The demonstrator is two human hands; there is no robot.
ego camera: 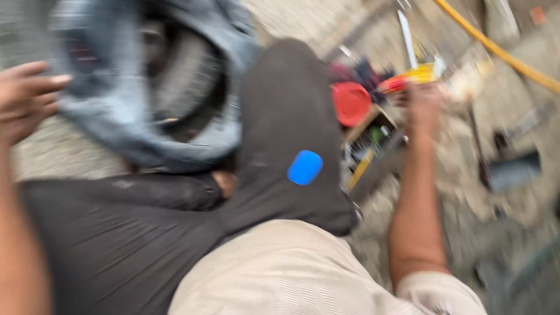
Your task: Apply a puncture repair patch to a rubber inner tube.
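Observation:
The picture is heavily blurred by motion. My left hand [23, 99] is at the far left edge, fingers stretched out and apart, next to a grey-blue curved cover [105, 116] that arches over a dark tyre [186, 81]. My right hand [424, 102] reaches out to the right over an open toolbox [373, 157], near a yellow and red tool [411, 77]; whether the hand grips that tool is lost in the blur. My dark trousers [286, 128] with a blue patch [304, 167] and my beige shirt [280, 274] fill the lower middle.
A red round lid [351, 104] lies beside the toolbox. A yellow hose [501, 52] runs across the top right over grey concrete ground. Dark tools and a long metal bar [406, 38] lie scattered at the right.

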